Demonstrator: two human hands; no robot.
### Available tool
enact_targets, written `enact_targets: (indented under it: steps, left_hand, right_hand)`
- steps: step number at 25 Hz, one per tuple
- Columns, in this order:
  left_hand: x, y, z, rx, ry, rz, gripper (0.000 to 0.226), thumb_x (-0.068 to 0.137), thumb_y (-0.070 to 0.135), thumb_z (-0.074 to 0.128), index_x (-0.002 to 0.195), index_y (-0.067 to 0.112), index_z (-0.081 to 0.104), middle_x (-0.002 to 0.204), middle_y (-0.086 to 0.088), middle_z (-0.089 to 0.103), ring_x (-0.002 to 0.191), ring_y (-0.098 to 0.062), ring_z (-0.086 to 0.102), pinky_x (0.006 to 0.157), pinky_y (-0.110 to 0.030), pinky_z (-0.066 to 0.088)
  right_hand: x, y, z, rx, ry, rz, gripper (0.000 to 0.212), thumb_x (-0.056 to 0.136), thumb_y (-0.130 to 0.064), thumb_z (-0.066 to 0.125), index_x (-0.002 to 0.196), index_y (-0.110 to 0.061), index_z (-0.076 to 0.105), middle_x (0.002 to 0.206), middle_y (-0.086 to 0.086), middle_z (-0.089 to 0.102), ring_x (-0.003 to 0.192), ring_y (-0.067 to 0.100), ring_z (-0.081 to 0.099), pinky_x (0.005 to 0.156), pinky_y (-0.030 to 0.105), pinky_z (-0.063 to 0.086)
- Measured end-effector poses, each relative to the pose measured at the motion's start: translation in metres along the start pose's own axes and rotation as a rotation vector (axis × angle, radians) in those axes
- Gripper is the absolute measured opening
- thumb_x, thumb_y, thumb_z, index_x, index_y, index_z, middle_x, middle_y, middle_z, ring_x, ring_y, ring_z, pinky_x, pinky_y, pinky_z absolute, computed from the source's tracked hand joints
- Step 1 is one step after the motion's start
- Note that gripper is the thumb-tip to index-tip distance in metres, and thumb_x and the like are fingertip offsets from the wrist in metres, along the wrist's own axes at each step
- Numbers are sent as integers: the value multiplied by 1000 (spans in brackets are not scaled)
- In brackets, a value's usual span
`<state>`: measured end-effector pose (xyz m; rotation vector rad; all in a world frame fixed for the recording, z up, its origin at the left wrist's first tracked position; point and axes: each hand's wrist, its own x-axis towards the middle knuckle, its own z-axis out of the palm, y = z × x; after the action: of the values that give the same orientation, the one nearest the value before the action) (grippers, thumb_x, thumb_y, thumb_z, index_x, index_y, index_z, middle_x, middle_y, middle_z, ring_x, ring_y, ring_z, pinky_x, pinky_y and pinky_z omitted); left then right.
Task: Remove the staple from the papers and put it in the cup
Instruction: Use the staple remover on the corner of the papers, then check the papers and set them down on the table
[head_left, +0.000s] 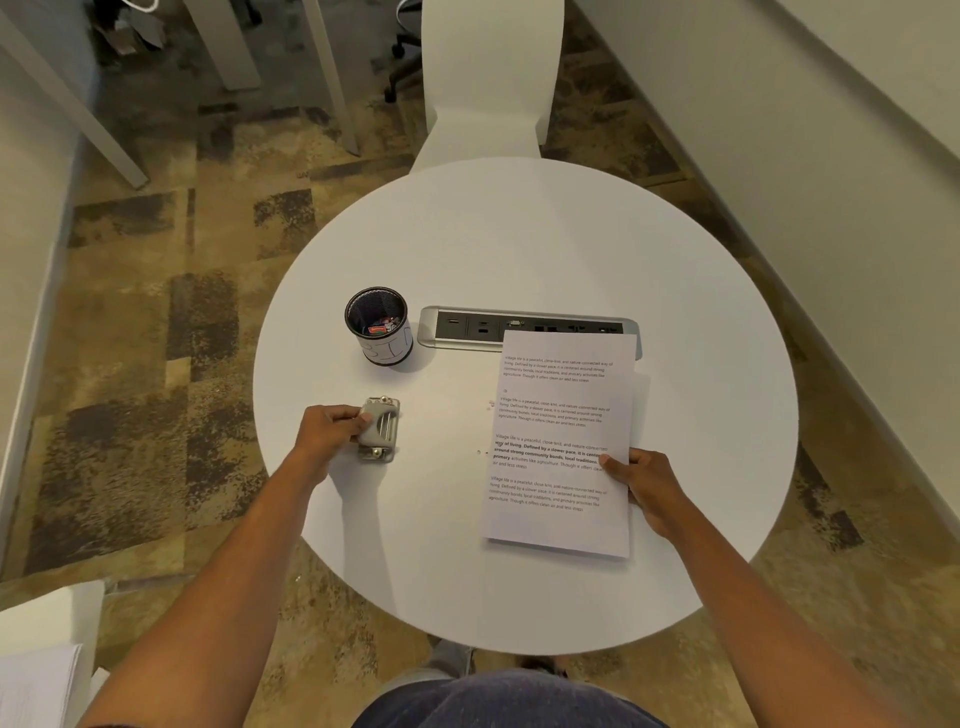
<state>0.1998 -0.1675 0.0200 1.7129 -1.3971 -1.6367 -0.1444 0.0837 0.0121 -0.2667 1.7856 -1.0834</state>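
Observation:
White printed papers (563, 415) lie on the right half of the round white table (519, 249). My right hand (647, 486) holds their right edge, thumb on top. A grey metal staple remover (381, 428) rests on the table's left side, and my left hand (330, 431) grips its near-left end. Behind it stands a black mesh cup (379, 325) with a white label; small coloured bits lie inside. I cannot make out a staple on the papers.
A silver power and socket strip (467, 327) is set into the table between the cup and the papers' top edge. A white chair (491, 78) stands behind the table. Tiny specks (491, 404) lie left of the papers. Patterned carpet surrounds the table.

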Motion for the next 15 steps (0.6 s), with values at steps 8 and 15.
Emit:
enact_targets:
  steps: [8, 15]
  left_hand:
    - [-2, 7, 3, 319, 182, 76, 32, 82, 24, 75, 99, -2, 70, 91, -16, 68, 88, -30, 61, 79, -37, 50]
    - [-52, 74, 108, 413, -172, 606, 24, 85, 25, 72, 101, 8, 73, 97, -8, 72, 75, -13, 61, 64, -11, 45]
  right_hand:
    - [-7, -14, -15, 7, 32, -83, 7, 85, -16, 71, 91, -18, 76, 99, 6, 77, 79, 16, 75, 66, 31, 58]
    - [-13, -56, -45, -9, 56, -307, 9, 84, -16, 71, 90, -19, 78, 95, 1, 78, 90, 19, 73, 81, 35, 56]
